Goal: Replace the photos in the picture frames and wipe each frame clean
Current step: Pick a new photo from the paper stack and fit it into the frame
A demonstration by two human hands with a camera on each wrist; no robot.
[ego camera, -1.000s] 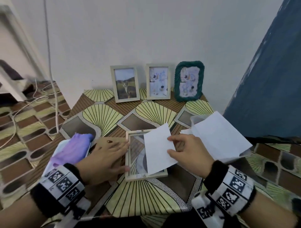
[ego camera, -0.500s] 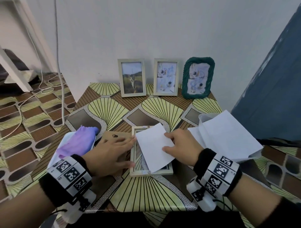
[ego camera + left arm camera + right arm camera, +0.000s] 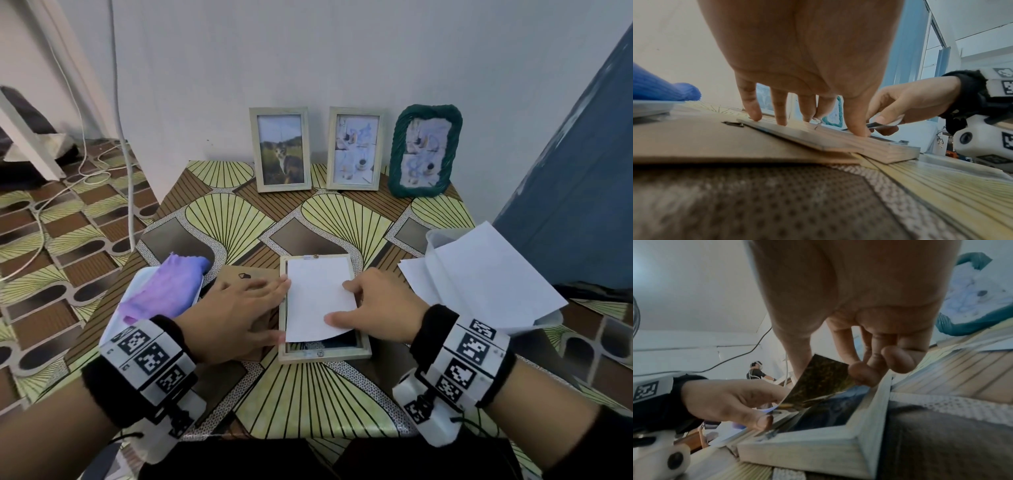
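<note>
Fingers (image 3: 754,112) of our left hand (image 3: 233,318) lie straight and slightly spread, tips pressing the left rail of the face-down frame (image 3: 323,354), gripping nothing; the palm hovers over the brown backing board (image 3: 236,274) beside it. The wrist comes in low from the near left edge of the tabletop (image 3: 318,404). Our right hand (image 3: 380,308) pinches the photo (image 3: 318,298) along its right edge, thumb on top, curled fingers beneath, wrist angled in from the near right. The photo lies white side up inside the frame opening, its near end lifted in a slight curl.

From the left wrist we see the frame's left rail overlapping the board. From the right wrist we see the photo's dark printed underside (image 3: 818,382) raised above the glass, which the head view hides. Only the head view shows the purple cloth (image 3: 164,291) at the left edge, three standing frames (image 3: 352,147) along the far edge and loose white sheets (image 3: 486,284) at the right edge.
</note>
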